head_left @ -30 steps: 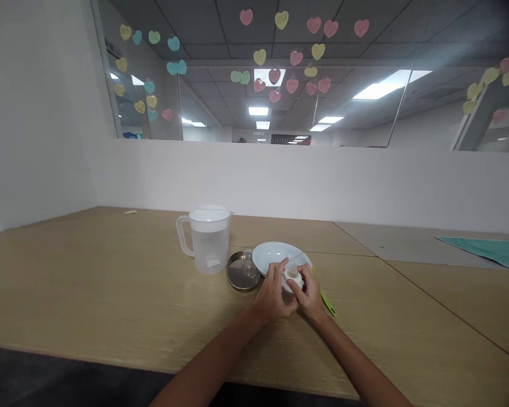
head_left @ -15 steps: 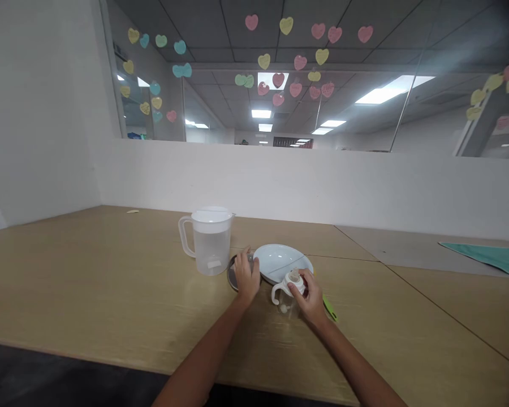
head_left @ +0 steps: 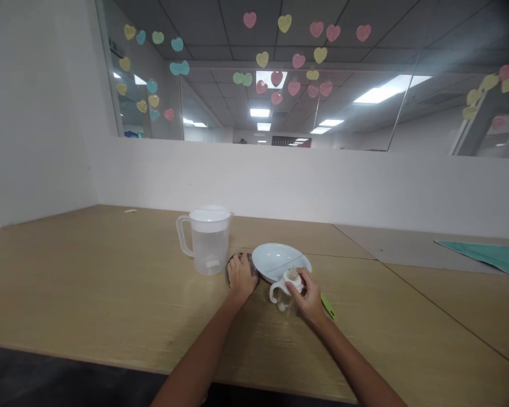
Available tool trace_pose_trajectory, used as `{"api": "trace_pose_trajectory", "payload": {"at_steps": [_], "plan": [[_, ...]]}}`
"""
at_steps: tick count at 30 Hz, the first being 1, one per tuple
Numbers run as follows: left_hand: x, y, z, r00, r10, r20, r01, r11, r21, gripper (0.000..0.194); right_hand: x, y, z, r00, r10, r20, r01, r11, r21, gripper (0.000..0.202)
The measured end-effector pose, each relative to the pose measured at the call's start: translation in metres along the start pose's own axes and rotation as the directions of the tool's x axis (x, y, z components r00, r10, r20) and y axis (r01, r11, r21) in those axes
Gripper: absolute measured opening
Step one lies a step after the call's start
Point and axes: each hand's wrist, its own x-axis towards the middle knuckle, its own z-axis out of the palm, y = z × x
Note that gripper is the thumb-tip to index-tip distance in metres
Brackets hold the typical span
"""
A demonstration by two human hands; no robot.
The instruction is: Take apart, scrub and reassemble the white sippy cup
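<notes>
My right hand grips a clear baby bottle by its white collar. The bottle stands upright on the table, with a pale nipple on top and a white curved handle to its left. My left hand is palm down over a dark, shiny round dish or lid, fingers bent over it; anything beneath them is hidden. A white oval bowl sits just behind the bottle, between my hands. To the left of my left hand stands a translucent lidded pitcher.
A green handle pokes out beside my right wrist. A teal cloth lies at the far right of the wooden table. One small pale piece rests at the back left, near the wall.
My left hand has turned and settled lower onto the dark round dish, its fingers now bent over it. My right hand keeps the baby bottle in nearly the same place.
</notes>
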Motion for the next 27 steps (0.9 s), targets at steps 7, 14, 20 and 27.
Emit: {"api": "trace_pose_trajectory", "payload": {"at_steps": [7,14,20,27], "plan": [[0.005,-0.001,-0.006,0.974,-0.078,-0.211,0.037,0.98,-0.195,0.054,0.001,0.002,0.001,1.0,-0.01,0.008,0.01,1.0,0.003,0.024],[-0.012,0.027,-0.018,0.672,0.297,-0.678,-0.642,0.691,-0.333,0.039,-0.003,0.001,0.006,0.999,0.032,-0.043,-0.033,0.999,-0.011,0.042],[-0.028,0.047,-0.013,0.529,0.572,-0.626,-0.846,0.415,-0.335,0.049,-0.004,-0.002,0.009,0.997,0.006,-0.078,-0.008,1.0,-0.017,0.058],[-0.033,0.045,-0.02,0.721,0.574,-0.388,-0.688,0.531,-0.494,0.041,-0.005,0.0,0.012,0.998,0.02,-0.063,-0.024,0.998,-0.062,0.067]]}}
